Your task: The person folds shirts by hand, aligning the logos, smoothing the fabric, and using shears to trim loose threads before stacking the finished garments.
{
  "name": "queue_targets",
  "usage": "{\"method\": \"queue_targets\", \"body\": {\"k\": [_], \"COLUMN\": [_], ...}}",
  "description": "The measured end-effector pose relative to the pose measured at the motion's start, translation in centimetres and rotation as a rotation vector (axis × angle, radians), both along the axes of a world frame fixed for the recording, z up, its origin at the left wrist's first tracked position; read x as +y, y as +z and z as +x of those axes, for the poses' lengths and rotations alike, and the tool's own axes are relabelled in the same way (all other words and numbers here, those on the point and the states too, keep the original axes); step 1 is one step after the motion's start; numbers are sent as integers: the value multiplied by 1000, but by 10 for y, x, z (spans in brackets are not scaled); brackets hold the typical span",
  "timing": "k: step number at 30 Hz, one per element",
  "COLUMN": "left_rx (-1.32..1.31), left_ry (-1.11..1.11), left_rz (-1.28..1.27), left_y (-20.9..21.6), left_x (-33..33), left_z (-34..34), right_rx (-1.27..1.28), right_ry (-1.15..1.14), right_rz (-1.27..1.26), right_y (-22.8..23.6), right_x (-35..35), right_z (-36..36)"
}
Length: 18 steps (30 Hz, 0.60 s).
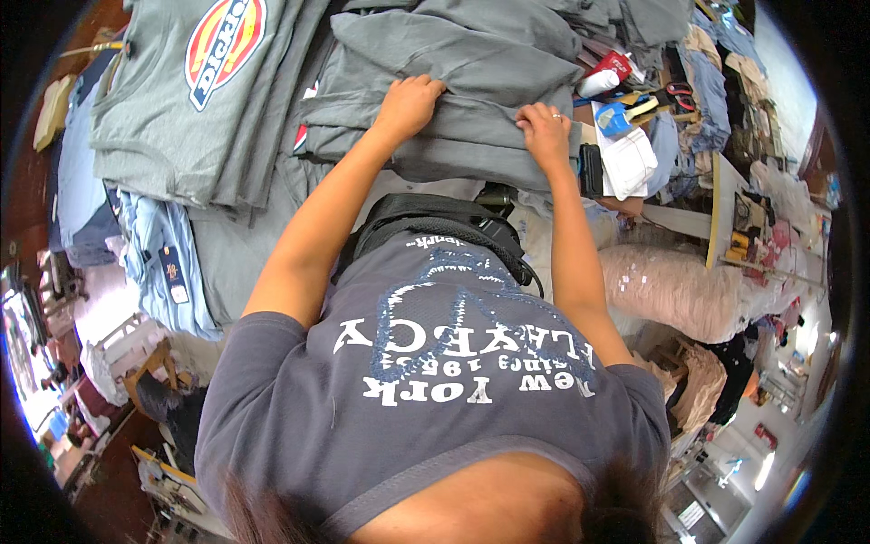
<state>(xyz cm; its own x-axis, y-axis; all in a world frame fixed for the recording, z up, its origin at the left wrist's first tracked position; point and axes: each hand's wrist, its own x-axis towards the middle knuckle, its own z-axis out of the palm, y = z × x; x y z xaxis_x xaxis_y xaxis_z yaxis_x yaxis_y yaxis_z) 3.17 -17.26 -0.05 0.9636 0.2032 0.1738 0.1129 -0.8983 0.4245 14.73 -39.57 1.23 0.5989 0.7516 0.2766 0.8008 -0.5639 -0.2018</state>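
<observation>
A folded grey garment (480, 136) lies in front of me on a pile of the same grey cloth. My left hand (410, 107) rests on its middle, fingers bent and pressed together on the wrinkled fabric. Near the right end, my right hand (546, 134) has its fingers curled on the cloth close to the near fold; a ring shows on one finger. The fingertips of both hands are partly hidden against the fabric. To the left is a stack of grey T-shirts (154, 136), the top one with a red, yellow and blue printed badge (225, 45).
Right of the pile are a red-and-white tube (609, 74), a blue-and-yellow tool (616, 118), white papers (627, 163) and scissors (680, 95). A light blue garment with a tag (168, 258) hangs at the left edge. A large pinkish wrapped bundle (675, 290) lies lower right.
</observation>
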Motion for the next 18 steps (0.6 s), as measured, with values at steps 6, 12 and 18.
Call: {"method": "queue_targets", "body": {"k": [6, 12, 18], "left_rx": [43, 18, 19], "left_ry": [-346, -7, -561], "left_rz": [-92, -183, -683], "left_y": [15, 35, 195], "left_x": [-3, -19, -73], "left_z": [-4, 0, -50], "right_rx": [364, 576, 902], "right_ry": [162, 41, 39], "right_rz": [190, -104, 73], "right_y": [38, 49, 64], "right_x": [-44, -61, 18], "right_z": [-46, -87, -111]}}
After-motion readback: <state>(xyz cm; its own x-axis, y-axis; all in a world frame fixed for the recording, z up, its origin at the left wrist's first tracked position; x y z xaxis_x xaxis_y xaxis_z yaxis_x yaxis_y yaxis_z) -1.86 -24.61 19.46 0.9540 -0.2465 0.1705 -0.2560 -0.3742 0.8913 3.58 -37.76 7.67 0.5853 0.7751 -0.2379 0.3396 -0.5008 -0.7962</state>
